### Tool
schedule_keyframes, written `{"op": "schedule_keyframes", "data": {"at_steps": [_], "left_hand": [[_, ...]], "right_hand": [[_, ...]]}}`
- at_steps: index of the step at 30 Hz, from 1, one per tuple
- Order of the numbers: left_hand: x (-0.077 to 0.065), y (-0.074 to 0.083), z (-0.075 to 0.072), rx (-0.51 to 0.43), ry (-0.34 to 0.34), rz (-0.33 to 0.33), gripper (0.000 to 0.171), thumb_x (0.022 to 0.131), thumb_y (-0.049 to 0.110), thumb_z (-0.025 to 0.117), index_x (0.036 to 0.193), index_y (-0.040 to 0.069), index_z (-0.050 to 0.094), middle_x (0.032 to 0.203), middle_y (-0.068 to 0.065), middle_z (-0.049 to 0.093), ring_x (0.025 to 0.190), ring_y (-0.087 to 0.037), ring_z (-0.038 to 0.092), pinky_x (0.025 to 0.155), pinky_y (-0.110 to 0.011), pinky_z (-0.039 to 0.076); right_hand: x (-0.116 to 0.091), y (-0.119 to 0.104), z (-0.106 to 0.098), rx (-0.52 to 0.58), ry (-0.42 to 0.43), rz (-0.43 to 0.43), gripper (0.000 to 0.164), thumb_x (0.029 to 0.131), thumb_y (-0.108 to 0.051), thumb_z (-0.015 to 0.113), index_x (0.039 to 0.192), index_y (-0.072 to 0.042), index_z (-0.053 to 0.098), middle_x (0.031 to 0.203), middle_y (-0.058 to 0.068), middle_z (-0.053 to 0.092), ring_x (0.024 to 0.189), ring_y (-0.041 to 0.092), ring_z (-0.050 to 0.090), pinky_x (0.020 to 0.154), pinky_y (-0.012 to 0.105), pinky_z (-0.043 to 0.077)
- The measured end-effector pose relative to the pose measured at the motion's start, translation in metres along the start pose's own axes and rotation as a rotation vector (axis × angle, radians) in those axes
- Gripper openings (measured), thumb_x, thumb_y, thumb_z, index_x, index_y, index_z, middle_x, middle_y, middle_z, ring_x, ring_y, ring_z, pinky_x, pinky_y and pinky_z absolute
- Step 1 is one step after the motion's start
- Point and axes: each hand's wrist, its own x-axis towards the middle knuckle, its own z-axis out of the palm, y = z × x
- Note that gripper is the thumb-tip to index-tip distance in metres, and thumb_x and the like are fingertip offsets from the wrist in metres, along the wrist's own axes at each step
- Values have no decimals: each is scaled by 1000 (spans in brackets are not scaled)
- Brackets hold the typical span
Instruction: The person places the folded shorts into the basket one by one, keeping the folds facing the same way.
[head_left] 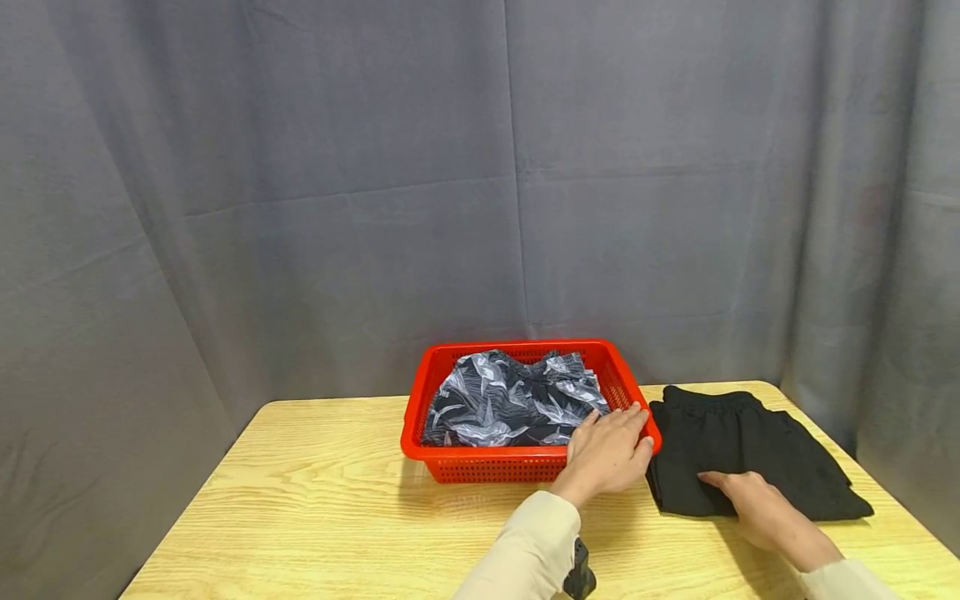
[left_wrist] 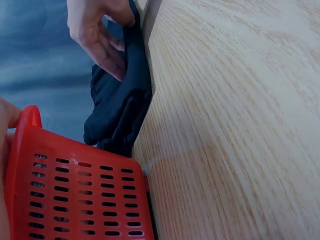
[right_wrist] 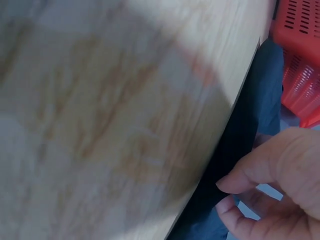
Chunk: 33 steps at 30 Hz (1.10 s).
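A red plastic basket (head_left: 495,468) stands at the back of the table and holds a dark garment (head_left: 510,404) with white-grey bird prints. Across the basket's front right corner rests my left hand (head_left: 613,446), fingers stretched over the rim. In the left wrist view only part of that hand shows at the left edge. Black shorts (head_left: 712,450) lie folded to the right of the basket. My right hand (head_left: 761,504) touches their front part. Its fingers (left_wrist: 107,55) are spread loosely with the tips on the black fabric.
The wooden table (head_left: 300,500) has a light grain and rounded back corners. Grey curtains (head_left: 360,208) hang behind it and along both sides. The shorts lie near the table's right edge, close against the basket. A black wrist device (head_left: 579,571) sits at my left sleeve.
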Motion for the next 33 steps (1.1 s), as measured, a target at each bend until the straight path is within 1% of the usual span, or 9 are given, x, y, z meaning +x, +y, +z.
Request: {"op": "schedule_keyframes", "data": {"at_steps": [4,8,11,17,24,27,29,31,33], "left_hand": [[0,0,0,-5,2,2,47,101,38,35,144,25,48,147,12,41,131,-8,41,110,-33,25],[-1,2,0,-6,4,9,47,101,37,35,144,24,49,147,11,43,131,-8,42,110,-33,26],[-2,3,0,-3,8,14,47,101,37,36,144,23,50,146,11,43,131,-8,42,109,-33,27],[-1,3,1,-5,8,13,47,101,37,36,143,23,51,146,10,44,130,-8,43,109,-34,27],[0,4,3,-3,-11,4,47,101,38,35,144,24,49,147,11,42,132,-8,41,110,-34,26],[-1,5,4,-3,-11,6,47,101,38,35,144,24,49,147,11,42,132,-8,41,110,-34,26],[-1,5,4,-7,-11,8,47,101,38,35,144,24,49,147,11,42,132,-8,41,110,-34,26],[-2,5,5,-14,-14,7,47,101,37,36,144,23,49,147,10,42,132,-8,41,110,-34,26],[-2,5,5,-19,-14,8,47,101,37,36,144,23,49,147,10,42,132,-9,41,110,-34,26]], "right_hand": [[-3,-3,0,3,-9,10,53,63,27,68,111,6,64,107,23,64,92,45,62,69,51,53],[-9,-2,2,-5,15,-22,52,60,25,70,109,6,65,104,20,66,89,42,63,69,50,53],[-12,-2,4,-9,20,-36,53,59,26,70,108,6,65,103,20,66,88,41,64,68,49,53],[-17,-6,5,-19,-29,-11,52,64,27,67,111,6,64,105,23,65,88,43,64,65,49,53],[-25,-12,6,-7,-84,-15,43,70,18,69,112,9,63,106,19,66,93,37,65,77,46,52],[-29,-14,7,-8,-69,-45,43,68,20,68,110,10,64,104,19,67,91,35,66,77,45,52],[-32,-15,8,-13,-59,-62,45,65,21,69,109,11,64,103,19,67,89,34,66,76,44,53],[-34,-18,8,-11,-65,-52,47,63,22,70,108,11,64,102,19,67,88,34,66,75,45,53],[-35,-22,8,-1,-98,-7,49,62,22,72,109,10,64,103,19,67,89,35,66,77,46,52]]}}
